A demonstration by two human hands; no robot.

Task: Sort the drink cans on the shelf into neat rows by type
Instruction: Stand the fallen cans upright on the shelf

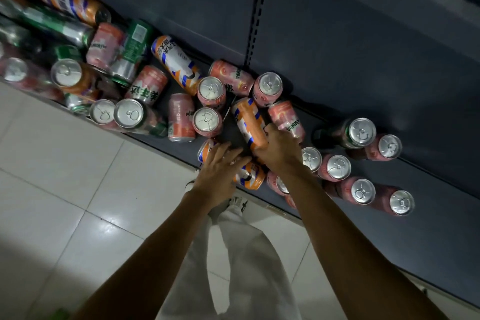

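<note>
From the head camera, looking down, a dark shelf (428, 215) runs slantwise across the view, with pale floor tiles (65, 176) below it and the person's light trousers (241, 267) and a shoe (237, 202) showing between the forearms.

The right hand (279, 148) wraps its fingers round the lower end of an orange-and-white can (248, 121) that lies on its side on the shelf, thumb over the top of it. The left hand (220, 163) lies flat with the fingers spread and straight, resting on another orange can (249, 178) lying at the shelf's front edge; the end of that can pokes out on each side of the hand.

To the right, pink cans (337, 167) stand upright in short rows, tops up, with one darker green can (361, 132) upright behind them. Just behind the hands two more pink cans (211, 91) stand upright, and others lie tipped over around them. Further left the cans are a jumble: a long orange-and-white can (176, 63) lies flat, green cans (135, 44) lean among pink ones, and an orange one (68, 74) stands near the shelf edge. The far left is blurred and dim, so I cannot tell how those cans lie.
</note>
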